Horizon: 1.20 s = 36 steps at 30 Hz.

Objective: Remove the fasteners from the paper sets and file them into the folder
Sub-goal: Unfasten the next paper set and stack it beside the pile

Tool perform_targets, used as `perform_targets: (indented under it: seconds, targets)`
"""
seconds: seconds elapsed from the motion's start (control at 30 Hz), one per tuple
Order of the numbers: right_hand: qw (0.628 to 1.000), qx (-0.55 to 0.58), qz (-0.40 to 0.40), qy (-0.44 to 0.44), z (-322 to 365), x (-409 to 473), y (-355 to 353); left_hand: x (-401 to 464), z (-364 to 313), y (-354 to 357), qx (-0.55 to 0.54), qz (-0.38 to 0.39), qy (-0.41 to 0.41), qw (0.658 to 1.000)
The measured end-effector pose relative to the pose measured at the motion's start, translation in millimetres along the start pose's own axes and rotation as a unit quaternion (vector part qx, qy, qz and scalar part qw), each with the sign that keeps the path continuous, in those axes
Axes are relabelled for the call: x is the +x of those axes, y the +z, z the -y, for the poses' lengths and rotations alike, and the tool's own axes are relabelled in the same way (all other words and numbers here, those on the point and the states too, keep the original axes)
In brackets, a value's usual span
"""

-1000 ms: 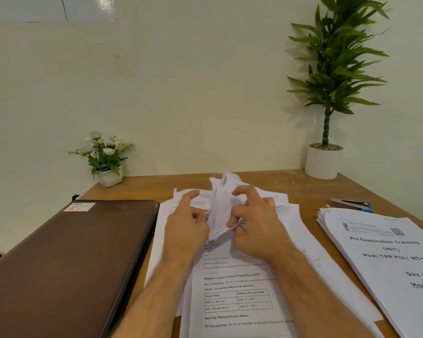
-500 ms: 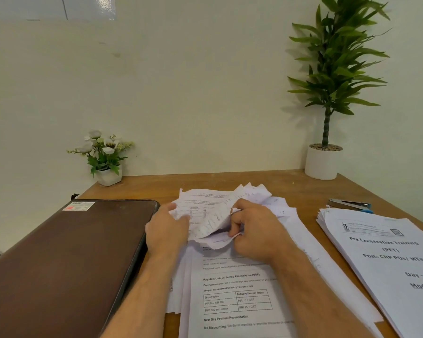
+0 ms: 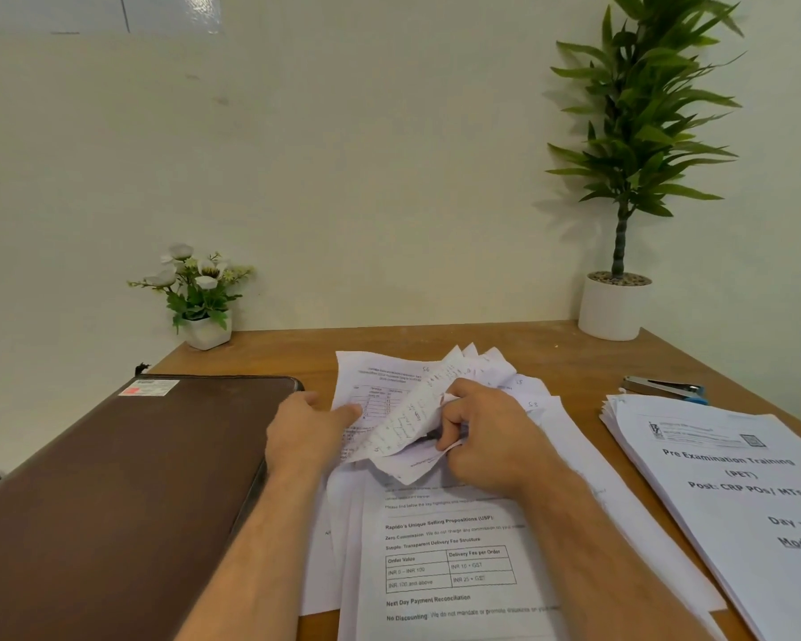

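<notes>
Right hand [image 3: 491, 437] is curled shut on folded-back pages [image 3: 417, 409], left hand [image 3: 306, 432] is pressed half-open on the papers [image 3: 458, 571] at nine o'clock, beside the folder [image 3: 135, 478].

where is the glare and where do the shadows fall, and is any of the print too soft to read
Head view: glare on the glossy panel top left; tall plant casts a soft shadow leftward on the wall; big headings on the right stack read fine, small print under the hands is blurred; edges bow from the wide lens.
</notes>
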State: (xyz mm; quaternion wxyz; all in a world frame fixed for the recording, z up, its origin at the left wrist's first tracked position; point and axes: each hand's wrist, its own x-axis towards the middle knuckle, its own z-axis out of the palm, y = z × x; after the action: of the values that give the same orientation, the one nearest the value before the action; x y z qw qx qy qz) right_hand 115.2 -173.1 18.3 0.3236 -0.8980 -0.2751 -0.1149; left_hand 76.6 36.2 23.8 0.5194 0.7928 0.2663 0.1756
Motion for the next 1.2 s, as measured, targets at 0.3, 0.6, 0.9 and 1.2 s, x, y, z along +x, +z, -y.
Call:
perform_targets:
  seconds: [0.3,0.6,0.9,1.2]
  targets:
    - [1.000,0.005,-0.008,-0.009,0.5,0.0,-0.5,5.2,2.1,7.1,0.035,0.015,0.019,0.999]
    - [0.999,0.020,-0.032,-0.018,1.7,-1.6,-1.4,-1.9,-2.9,-5.9,0.036,-0.108,0.015,0.993]
    - [0.999,0.017,-0.029,-0.026,-0.1,-2.5,-1.5,-3.6,-2.4,-9.3,0.030,-0.135,0.019,0.990]
    - [0.995,0.015,-0.066,-0.071,-1.2,0.6,-0.6,-4.6,-1.9,-6.8,0.101,-0.191,0.299,0.930]
